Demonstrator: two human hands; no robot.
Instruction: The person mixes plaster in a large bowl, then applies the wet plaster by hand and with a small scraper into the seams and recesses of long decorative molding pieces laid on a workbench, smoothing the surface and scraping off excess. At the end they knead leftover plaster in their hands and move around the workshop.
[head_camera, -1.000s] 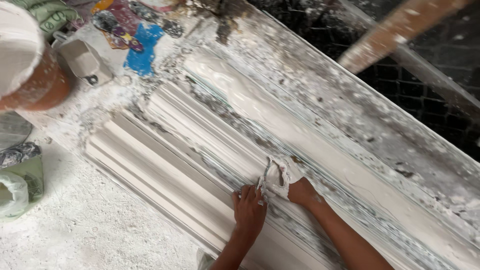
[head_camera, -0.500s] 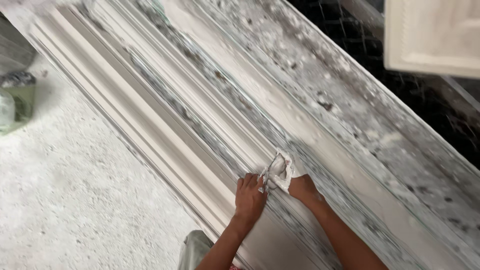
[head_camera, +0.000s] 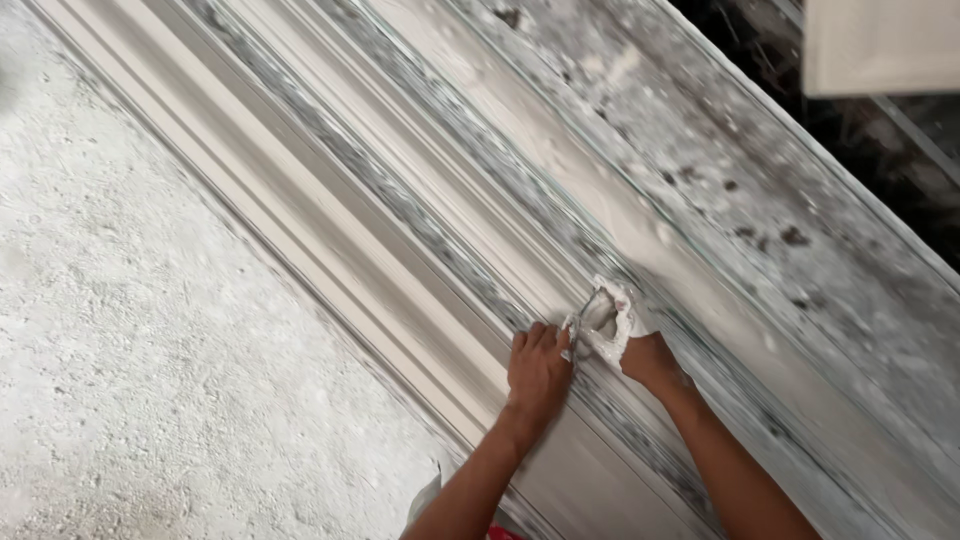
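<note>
The light is soft and even, like daylight, with no hard shadows and no glare. The long white moulding (head_camera: 330, 250) looks smeared and blurry towards the top. The two hands are a bit sharper. The top right corner is dark.

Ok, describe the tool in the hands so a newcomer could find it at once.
Follow the long white ribbed moulding that runs diagonally across the dusty surface, down to the two hands near the bottom. Between the left hand and right hand sits a small plaster-caked scraper, the only lumpy, greyish thing on those smooth straight ridges.
</note>
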